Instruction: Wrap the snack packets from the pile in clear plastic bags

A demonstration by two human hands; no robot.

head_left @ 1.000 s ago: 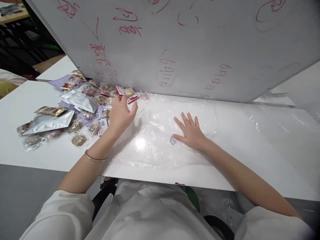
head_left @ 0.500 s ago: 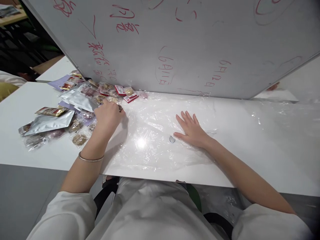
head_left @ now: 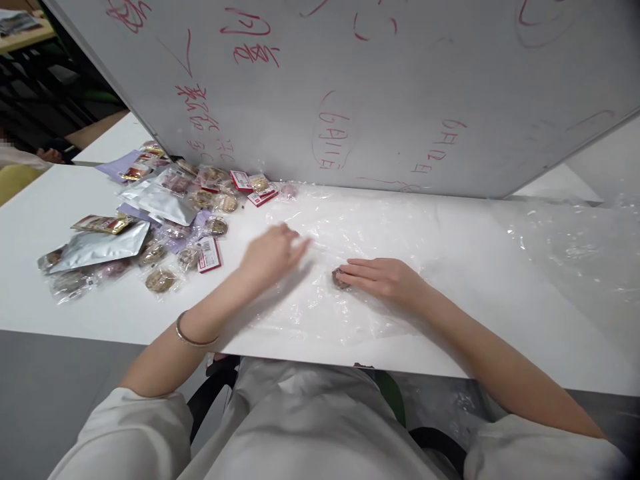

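My right hand point(head_left: 383, 277) lies low over the plastic film point(head_left: 300, 307), its fingers close together and their tips on a small brown wrapped biscuit point(head_left: 341, 279). Part of the biscuit is under the fingertips. My left hand point(head_left: 275, 253) is above the film, to the left of the biscuit and apart from it. It is blurred, but thumb and fingers show apart with nothing seen between them. To its left lies a wrapped dark biscuit point(head_left: 217, 227) beside a small red-and-white packet point(head_left: 209, 255).
Silver pouches point(head_left: 105, 247), gold-brown sachets point(head_left: 103, 224) and several wrapped biscuits point(head_left: 160, 280) lie heaped on the left of the white table point(head_left: 30, 287). A whiteboard point(head_left: 380, 80) with red writing stands along the back. More clear film point(head_left: 565, 247) lies at right. A person's sleeve point(head_left: 20, 157) shows far left.
My left hand has moved from the heap rightward over the film. The brown biscuit now lies at my right hand, whose spread fingers have come together on it. The red-and-white packet is uncovered.
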